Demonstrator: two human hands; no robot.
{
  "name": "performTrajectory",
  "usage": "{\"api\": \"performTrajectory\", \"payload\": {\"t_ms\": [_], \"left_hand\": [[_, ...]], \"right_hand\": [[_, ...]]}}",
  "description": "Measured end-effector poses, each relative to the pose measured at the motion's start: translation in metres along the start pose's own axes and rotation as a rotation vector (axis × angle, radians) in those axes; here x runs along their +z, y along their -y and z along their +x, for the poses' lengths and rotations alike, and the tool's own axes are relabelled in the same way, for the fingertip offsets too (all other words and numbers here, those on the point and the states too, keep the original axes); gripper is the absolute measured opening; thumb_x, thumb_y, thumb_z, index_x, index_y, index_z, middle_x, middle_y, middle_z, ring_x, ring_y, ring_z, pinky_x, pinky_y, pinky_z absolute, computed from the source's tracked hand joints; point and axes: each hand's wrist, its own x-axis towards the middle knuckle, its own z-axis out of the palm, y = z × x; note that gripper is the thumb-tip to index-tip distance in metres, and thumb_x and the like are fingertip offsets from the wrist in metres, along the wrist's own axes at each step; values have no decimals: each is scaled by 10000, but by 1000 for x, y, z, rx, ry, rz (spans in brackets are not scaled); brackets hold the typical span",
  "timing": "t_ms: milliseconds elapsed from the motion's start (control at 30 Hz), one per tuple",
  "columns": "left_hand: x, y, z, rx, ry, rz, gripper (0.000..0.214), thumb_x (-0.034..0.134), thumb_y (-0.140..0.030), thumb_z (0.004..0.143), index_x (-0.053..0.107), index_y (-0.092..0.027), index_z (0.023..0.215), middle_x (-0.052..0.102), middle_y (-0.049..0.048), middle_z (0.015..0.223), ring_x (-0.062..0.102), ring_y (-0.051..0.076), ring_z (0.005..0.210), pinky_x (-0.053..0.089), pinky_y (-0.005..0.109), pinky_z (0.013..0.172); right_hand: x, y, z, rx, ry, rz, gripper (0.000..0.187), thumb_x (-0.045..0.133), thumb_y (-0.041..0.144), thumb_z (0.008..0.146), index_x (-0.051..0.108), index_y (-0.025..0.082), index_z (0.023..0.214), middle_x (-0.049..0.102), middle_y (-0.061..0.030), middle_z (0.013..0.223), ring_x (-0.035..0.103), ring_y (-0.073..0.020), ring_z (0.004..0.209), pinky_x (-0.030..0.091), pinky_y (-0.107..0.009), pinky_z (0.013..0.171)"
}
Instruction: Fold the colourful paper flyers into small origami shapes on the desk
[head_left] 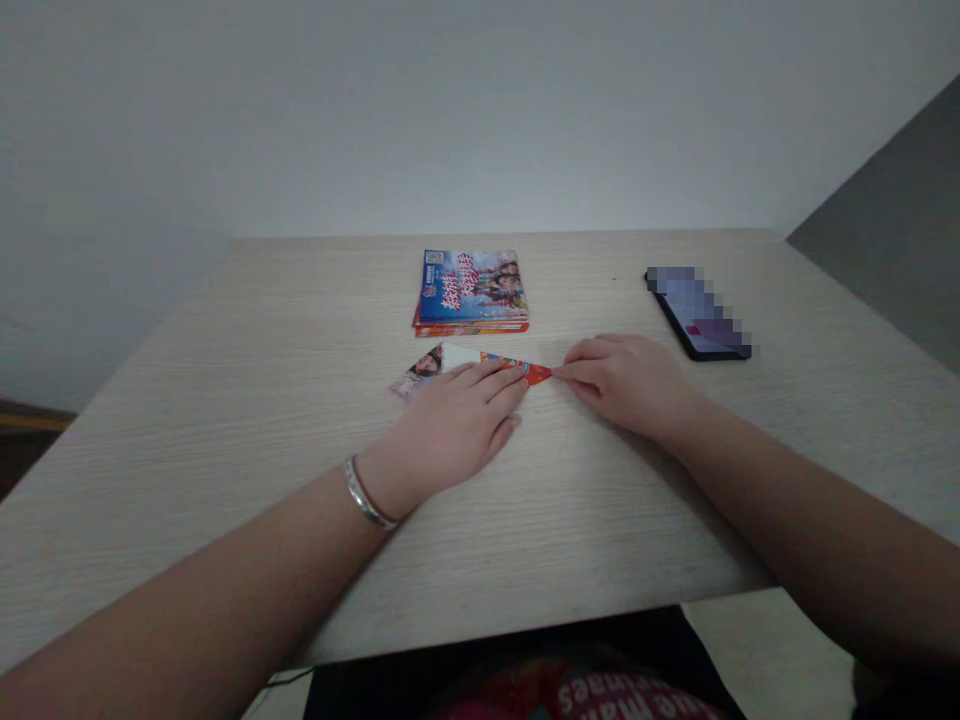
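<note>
A sheet of printed paper (460,356), folded to a long narrow point, lies flat on the pale wood-grain table (540,540). My left hand (465,420) rests over it with fingers stretched out, pressing it down and hiding its middle and near edge. At the sharp red tip on the right, my right hand (622,385) pinches the paper between its thumb and fingers. White, red and photo-printed parts of the sheet show around my left hand.
A stack of printed leaflets (472,290) with a blue cover sits just beyond the folded paper. To the right lies a black phone (697,315), its screen blurred out. A pale wall (510,120) rises behind the table's far edge.
</note>
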Motion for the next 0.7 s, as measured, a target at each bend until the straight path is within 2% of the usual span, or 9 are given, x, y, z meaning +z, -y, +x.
{"api": "performTrajectory", "payload": {"t_ms": [300, 433, 600, 700], "left_hand": [[-4, -2, 3, -22, 29, 8, 517, 386, -385, 1013, 411, -150, 1474, 515, 111, 1450, 476, 301, 1308, 406, 462, 1097], [-6, -4, 4, -38, 46, 2, 502, 378, -391, 1015, 440, -164, 1459, 522, 109, 1439, 464, 309, 1296, 400, 476, 1080], [-7, -3, 3, -52, 40, -16, 498, 371, -381, 1014, 411, -212, 1481, 469, 49, 1509, 476, 316, 1246, 420, 490, 1005], [-7, -2, 3, -56, 45, -26, 494, 376, -394, 1011, 429, -220, 1471, 524, 39, 1465, 480, 317, 1226, 408, 485, 994]], "right_hand": [[0, 2, 3, -5, -4, -31, 265, 506, 244, 962, 757, 212, 1040, 733, -50, 1037, 658, -206, 895, 447, -321, 748], [1, 1, 4, -5, -17, -36, 262, 512, 246, 959, 759, 226, 1045, 732, -43, 1019, 657, -205, 879, 443, -323, 741], [-1, -1, 4, 6, 5, -19, 256, 523, 246, 950, 762, 237, 1042, 734, -35, 1030, 657, -212, 897, 449, -336, 759], [-2, -2, 4, 6, 9, -5, 260, 520, 244, 948, 766, 236, 1029, 737, -32, 1039, 659, -216, 908, 457, -340, 763]]}}
